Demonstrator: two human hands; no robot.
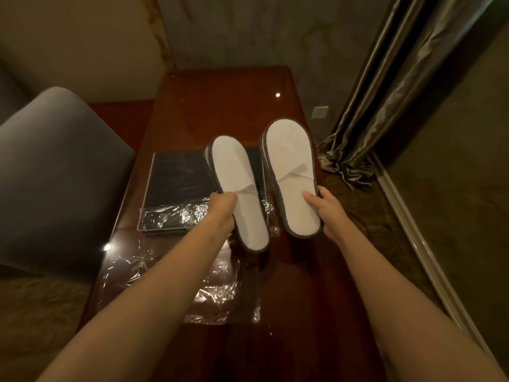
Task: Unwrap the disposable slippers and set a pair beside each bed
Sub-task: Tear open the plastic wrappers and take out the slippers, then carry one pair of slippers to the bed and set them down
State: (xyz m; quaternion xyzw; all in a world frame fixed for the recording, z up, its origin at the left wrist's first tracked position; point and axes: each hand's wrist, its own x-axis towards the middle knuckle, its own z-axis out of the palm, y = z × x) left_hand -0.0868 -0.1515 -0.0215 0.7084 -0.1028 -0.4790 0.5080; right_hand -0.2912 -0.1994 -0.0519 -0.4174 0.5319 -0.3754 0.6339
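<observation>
Two white disposable slippers with dark grey edging are held up above a glossy wooden table (pixel 220 106). My left hand (pixel 223 209) grips the left slipper (pixel 237 186) at its side near the strap. My right hand (pixel 325 209) holds the right slipper (pixel 292 172) at its right edge, thumb on the sole. Both slippers are bare of wrapping. An empty clear plastic wrapper (pixel 176 282) lies flat on the table below my left forearm. No bed is in view.
A dark rectangular tray (pixel 176 177) lies on the table under the slippers, with crinkled clear plastic (pixel 170 216) at its near edge. A grey chair (pixel 55 172) stands at the left. Curtains (pixel 385 100) hang at the right, above carpet.
</observation>
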